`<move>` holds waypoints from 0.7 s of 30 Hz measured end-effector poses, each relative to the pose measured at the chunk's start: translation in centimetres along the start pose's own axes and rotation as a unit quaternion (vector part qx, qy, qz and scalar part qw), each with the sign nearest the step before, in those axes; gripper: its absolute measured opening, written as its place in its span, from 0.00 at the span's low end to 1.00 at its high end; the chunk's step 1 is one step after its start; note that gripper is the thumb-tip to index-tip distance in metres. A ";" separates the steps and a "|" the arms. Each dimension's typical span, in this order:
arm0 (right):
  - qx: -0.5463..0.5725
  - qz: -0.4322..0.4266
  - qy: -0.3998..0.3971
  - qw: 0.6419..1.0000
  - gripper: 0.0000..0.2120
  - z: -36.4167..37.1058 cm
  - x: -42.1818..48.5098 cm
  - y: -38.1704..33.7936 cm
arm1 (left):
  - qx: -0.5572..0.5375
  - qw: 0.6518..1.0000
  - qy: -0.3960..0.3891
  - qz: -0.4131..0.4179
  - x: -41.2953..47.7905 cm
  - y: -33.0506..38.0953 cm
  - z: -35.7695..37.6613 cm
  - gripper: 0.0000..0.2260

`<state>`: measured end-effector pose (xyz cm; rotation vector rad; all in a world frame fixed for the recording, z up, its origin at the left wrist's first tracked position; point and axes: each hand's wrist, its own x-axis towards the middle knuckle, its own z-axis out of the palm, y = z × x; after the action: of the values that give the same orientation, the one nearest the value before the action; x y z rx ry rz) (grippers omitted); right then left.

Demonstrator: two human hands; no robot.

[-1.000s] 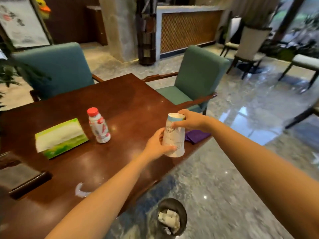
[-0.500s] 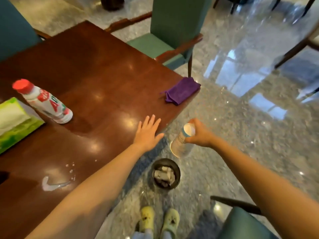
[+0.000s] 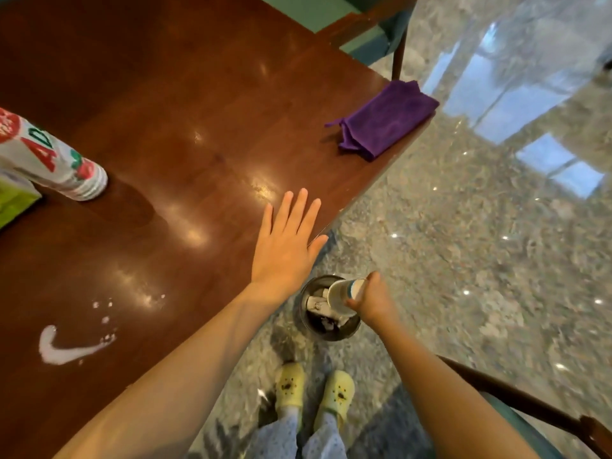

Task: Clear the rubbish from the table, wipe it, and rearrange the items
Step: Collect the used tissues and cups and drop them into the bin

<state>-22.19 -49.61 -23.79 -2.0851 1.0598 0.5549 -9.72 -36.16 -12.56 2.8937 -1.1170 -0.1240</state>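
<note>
Rubbish removal is under way and close to its end for this item. The right hand (image 3: 372, 301) has its grip clamped on a paper cup (image 3: 341, 294), held tilted directly over the mouth of a small round bin (image 3: 344, 331) on the floor beside the counter (image 3: 198, 94). The cup is above the bin, not yet released; crumpled waste already lies inside. The left hand (image 3: 284, 246) is flat and spread, fingers apart, holding nothing, resting at the counter's near edge.

Outstanding work, judged from the present layout:

- Wiping has not begun. A white spill (image 3: 66, 347) with scattered droplets sits on the counter near the front edge, well apart from the left hand.
- The purple cloth (image 3: 387, 122) lies folded at the far corner of the counter, partly overhanging the edge, untouched.
- Rearranging is not evident. A drink bottle (image 3: 56, 164) stands at the left side, just beside a green tissue box (image 3: 15, 200), which is cut off by the frame.

No other loose rubbish is visible on the counter. Assessment: first stage nearly finished; the second and third stages remain.
</note>
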 end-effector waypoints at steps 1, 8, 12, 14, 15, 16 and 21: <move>-0.006 0.004 -0.001 1.000 0.29 0.9 0.4 0.2 | 0.004 1.000 0.000 -0.001 0.0 0.0 0.1 0.28; -0.017 0.005 -0.049 0.999 0.25 4.5 2.0 1.4 | -0.018 0.999 -0.031 -0.010 0.1 0.2 -0.3 0.29; -0.047 -0.024 -0.097 0.994 0.31 3.7 1.5 2.0 | -0.013 1.000 -0.023 -0.008 -0.1 0.1 -0.3 0.29; -0.068 -0.032 -0.123 0.990 0.35 2.7 1.2 2.1 | -0.015 1.000 -0.019 -0.003 0.0 0.0 -0.2 0.29; -0.084 -0.039 -0.134 0.987 0.37 2.0 1.0 2.0 | -0.017 1.000 -0.019 -0.001 0.0 0.0 -0.1 0.29; -0.103 -0.047 -0.143 0.983 0.38 1.3 0.7 2.0 | -0.016 1.000 -0.020 0.001 -0.1 0.0 -0.2 0.29; -0.171 -0.071 -0.209 0.960 0.41 -3.3 -1.5 0.1 | -0.006 0.998 -0.059 0.007 -0.1 -0.1 -0.5 0.30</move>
<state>-22.91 -51.37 -20.75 -2.1732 0.5940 1.1115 -9.71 -36.05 -12.04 2.9005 -1.1486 -0.3038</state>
